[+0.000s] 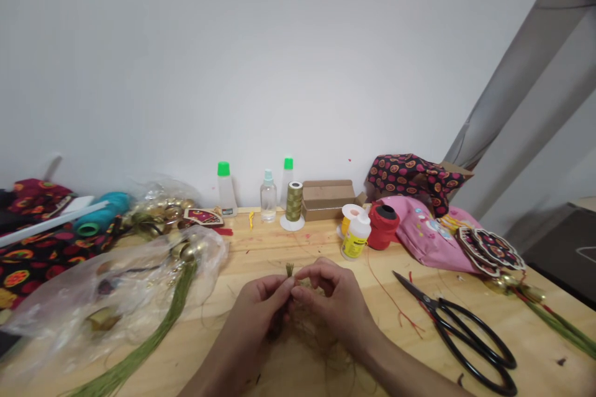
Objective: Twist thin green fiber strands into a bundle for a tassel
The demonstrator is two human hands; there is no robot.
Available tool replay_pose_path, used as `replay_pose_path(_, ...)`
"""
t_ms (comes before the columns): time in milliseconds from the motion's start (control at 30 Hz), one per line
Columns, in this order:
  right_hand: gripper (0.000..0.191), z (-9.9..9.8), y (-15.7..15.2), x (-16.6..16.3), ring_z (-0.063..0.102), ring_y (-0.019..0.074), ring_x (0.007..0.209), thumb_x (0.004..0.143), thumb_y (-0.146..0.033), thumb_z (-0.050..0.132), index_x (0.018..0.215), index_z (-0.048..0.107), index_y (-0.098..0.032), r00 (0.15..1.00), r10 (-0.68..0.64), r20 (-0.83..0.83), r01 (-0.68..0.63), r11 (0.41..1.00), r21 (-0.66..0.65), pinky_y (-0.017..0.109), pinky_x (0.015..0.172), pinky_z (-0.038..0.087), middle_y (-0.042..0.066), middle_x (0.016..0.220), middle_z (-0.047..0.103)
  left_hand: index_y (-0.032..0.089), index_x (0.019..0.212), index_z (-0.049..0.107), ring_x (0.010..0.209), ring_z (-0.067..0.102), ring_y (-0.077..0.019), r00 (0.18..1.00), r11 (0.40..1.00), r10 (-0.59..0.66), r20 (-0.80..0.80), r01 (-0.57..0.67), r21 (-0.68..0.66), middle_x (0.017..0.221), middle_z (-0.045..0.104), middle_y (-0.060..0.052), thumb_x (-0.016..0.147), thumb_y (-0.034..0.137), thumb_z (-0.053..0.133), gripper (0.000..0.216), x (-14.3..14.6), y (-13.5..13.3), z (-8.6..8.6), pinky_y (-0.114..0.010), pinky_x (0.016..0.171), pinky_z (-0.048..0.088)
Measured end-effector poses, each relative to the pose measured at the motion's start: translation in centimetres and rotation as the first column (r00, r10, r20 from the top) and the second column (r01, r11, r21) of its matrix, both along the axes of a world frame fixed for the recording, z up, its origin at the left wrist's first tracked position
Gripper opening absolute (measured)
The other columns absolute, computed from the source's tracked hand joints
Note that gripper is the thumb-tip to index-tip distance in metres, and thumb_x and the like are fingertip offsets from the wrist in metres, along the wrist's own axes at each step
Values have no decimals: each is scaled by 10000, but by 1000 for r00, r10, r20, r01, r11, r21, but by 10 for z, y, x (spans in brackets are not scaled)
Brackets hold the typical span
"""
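A small bundle of olive-green threads (289,268) pokes up between the fingertips of my left hand (261,309), which is closed around it over the middle of the table. Beside it, my right hand (333,301) is closed in a pinch, thumb and fingertips meeting my left fingertips at the bundle. Whatever lies between the right fingertips is too small to make out. The lower part of the bundle is hidden behind my hands. Fine loose threads (342,353) lie on the wood under my right wrist.
Black-handled scissors (459,329) lie open at right. Behind my hands stand a glue bottle (356,237), a red thread spool (383,226), an olive thread cone (294,201) and a cardboard box (328,198). A plastic bag (60,316) and a long green tassel (158,335) lie left.
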State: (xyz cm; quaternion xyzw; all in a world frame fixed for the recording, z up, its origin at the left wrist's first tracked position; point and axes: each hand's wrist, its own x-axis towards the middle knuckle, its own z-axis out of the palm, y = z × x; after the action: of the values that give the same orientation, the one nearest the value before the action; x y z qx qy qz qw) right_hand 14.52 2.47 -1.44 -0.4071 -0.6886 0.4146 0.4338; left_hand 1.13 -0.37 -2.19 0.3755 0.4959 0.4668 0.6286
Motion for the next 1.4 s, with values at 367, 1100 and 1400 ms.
replay_pose_path(367,52,1,-1,1,400,90,549,658,-145,610,665,640,-186,999,27,22,-29,997,73,204,498,329,-37,574,438,147,565,536,358,305,-55,996,998,-33,-82,37,45,412,428,66,651,392,585,264,-2,0,-3,-223,382,162)
replay_pose_path(1100,117,2,4,5,402,82,530,664,-245,595,739,623,-159,984,-20,-177,-12,984,-178,213,486,322,-11,653,505,108,558,638,435,390,-56,981,996,56,185,-41,-84,486,510,18,593,278,667,177,2,-3,12,-186,454,283)
replay_pose_path(1400,42,10,-1,1,493,107,601,633,-161,618,601,640,-178,986,7,-167,-26,993,-113,220,537,386,-9,636,523,125,562,616,439,346,-67,993,999,-42,107,41,13,481,480,28,641,326,622,217,2,-3,5,-212,434,200)
